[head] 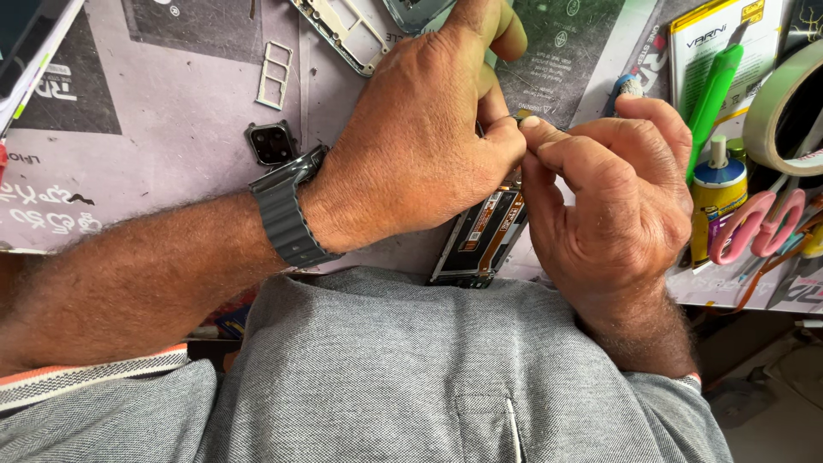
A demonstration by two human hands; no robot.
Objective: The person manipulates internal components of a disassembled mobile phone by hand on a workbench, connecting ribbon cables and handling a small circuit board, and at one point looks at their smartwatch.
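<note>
Hands doing the fiddly bit here; left hand (420, 137) and right hand (613, 193) meet fingertip to fingertip, pinching something tiny and dark (520, 117) between them, too small to say what it is; both grips look closed tight. It sits right above an opened phone (484, 236) lying on the mat, half hidden under the hands. Looks like mid-disassembly to me, and the next bit needs a steady, gentle pull. The bench has a grey printed work mat (171, 103); a camera module (272, 143), SIM tray (275, 75) and metal frame (343, 30) to the left; green tool (713, 94), tape roll (784, 107) and pink scissors (759, 225) to the right.
</note>
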